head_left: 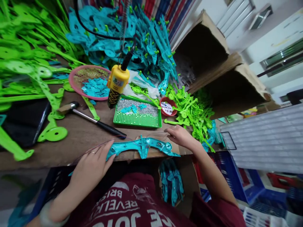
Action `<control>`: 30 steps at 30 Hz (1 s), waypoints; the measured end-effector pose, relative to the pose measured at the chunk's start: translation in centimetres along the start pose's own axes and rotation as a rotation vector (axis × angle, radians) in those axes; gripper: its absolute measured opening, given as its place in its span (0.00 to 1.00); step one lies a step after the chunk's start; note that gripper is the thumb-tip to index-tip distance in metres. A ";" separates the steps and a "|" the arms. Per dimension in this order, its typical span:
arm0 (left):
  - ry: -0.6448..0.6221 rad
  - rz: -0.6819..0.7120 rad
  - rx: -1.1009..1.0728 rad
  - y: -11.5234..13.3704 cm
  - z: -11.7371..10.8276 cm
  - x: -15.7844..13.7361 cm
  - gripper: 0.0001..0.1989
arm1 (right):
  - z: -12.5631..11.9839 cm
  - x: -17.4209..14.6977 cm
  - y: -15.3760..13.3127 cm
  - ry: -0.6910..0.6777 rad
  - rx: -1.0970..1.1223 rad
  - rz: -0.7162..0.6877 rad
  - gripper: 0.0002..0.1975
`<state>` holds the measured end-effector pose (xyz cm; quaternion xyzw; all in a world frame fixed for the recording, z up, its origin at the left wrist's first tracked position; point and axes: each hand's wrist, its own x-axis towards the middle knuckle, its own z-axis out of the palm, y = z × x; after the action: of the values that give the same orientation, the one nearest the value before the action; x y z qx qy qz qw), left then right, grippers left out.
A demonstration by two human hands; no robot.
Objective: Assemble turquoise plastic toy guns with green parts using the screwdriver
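Found hammer (99, 123) on counter (78, 130) near pink basket (73, 85). Noted left grip (93, 162) pinching turquoise part (142, 145) by left end, at front edge. Observed yellow driver (118, 80) hanging, masking edges of basket and green tray (137, 120). Recorded red bowl (162, 109), right grip (179, 136) pinching thin wire (158, 132), heaped green pieces (194, 113).

The bow-shaped part (127, 146) is turquoise. The power tool (119, 77) is yellow, its lower section (114, 98) black with yellow markings. The tray (137, 120) is green; the basket (75, 89), pink; the shirt (134, 181), maroon with white lettering (115, 194).
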<state>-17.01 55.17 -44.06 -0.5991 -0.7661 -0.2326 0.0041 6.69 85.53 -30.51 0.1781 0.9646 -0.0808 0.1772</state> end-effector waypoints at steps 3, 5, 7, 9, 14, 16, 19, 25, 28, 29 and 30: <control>0.044 -0.010 -0.031 0.0 0.6 -0.1 0.25 | -0.5 -2.4 3.5 -0.084 0.262 0.182 0.18; 0.063 0.005 -0.051 0.1 0.9 -0.1 0.24 | -1.8 -2.6 4.8 0.015 0.298 0.277 0.19; 0.102 0.022 -0.080 0.2 1.2 -0.1 0.22 | -3.1 -0.9 3.6 0.288 0.233 0.309 0.15; 0.170 0.045 -0.102 0.1 1.5 -0.2 0.20 | -3.6 2.5 -0.6 0.500 0.244 0.204 0.11; 0.263 0.124 -0.008 0.1 2.1 -0.6 0.19 | -0.1 14.8 -15.9 0.199 -0.003 -0.362 0.08; 0.269 0.156 0.037 0.2 2.2 -0.6 0.16 | 1.3 19.0 -19.8 0.198 -0.164 -0.365 0.13; 0.291 0.173 0.058 0.3 2.3 -0.6 0.14 | 1.5 22.0 -22.3 0.249 -0.222 -0.303 0.16; 0.159 0.210 -0.011 -0.4 1.7 0.4 0.15 | -2.6 15.9 -17.4 0.330 -0.258 -0.329 0.24; 0.113 0.221 -0.083 -0.7 0.9 1.0 0.14 | -2.9 8.8 -10.2 0.363 -0.312 -0.172 0.27; 0.124 0.227 -0.106 -0.9 0.5 0.9 0.14 | -2.3 6.1 -7.3 0.389 -0.310 -0.091 0.27; 0.142 0.234 -0.126 -1.1 0.1 0.8 0.13 | -1.3 3.4 -4.3 0.446 -0.311 0.016 0.27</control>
<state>-18.25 55.73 -44.32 -0.6653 -0.6728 -0.3200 0.0478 1.68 82.93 -30.16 0.1696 0.9792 0.1107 -0.0137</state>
